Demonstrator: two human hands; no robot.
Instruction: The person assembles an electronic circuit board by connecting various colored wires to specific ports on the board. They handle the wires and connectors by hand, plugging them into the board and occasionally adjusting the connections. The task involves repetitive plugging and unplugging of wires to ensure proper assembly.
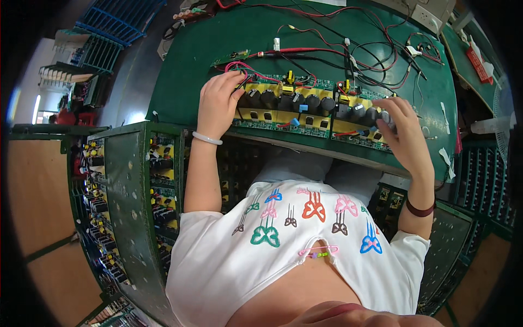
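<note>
A long green circuit board [317, 121] with yellow insulation lies along the near edge of the green bench; a seam divides it into two sections. Black capacitors [312, 103] stand in a row on it. At its left end, my left hand [219, 100] is closed, thumb and fingers pinching a thin black lead [245, 82] beside loops of pink wire [235, 65]. My right hand [402, 124] is over the right end, its fingers and thumb curved around a grey-topped capacitor [385, 116] on the board. The fingers partly hide that end.
Red and black cables [376, 52] tangle across the back of the green bench [188, 52]. A small green board [231, 57] lies behind my left hand. A power socket [427, 19] is at the back right. Green racks [125, 191] holding more boards stand at the left.
</note>
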